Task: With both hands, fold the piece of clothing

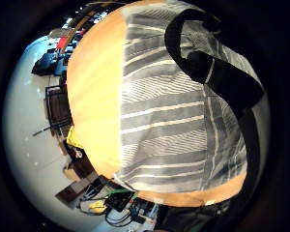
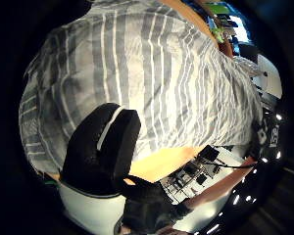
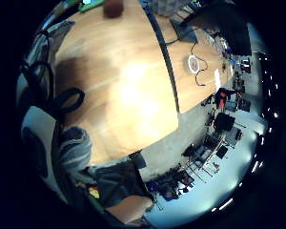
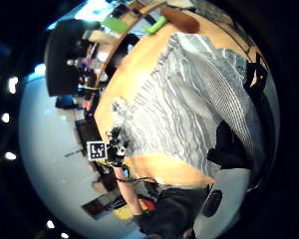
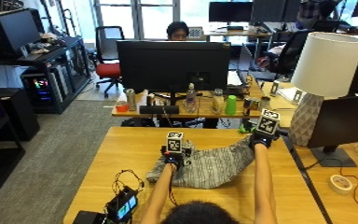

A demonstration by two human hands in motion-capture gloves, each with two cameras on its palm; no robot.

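Two gloved hands work a grey striped garment [image 5: 211, 166] lying on the wooden table [image 5: 129, 154] in the outside view: the left hand [image 5: 174, 158] rests at its near-left part, the right hand [image 5: 261, 138] lifts its far-right corner clear of the wood, so a fold seems just begun; next that raised corner probably needs carrying across toward the left. Finger positions are too small to read there. The left palm views show the striped cloth [image 1: 174, 121] close under dark fingers [image 2: 105, 147] that appear curled onto it. The right thumb-side view shows cloth [image 4: 189, 99] draped toward the palm; the right hand's grip stays hidden, so whether it pinches cannot be told.
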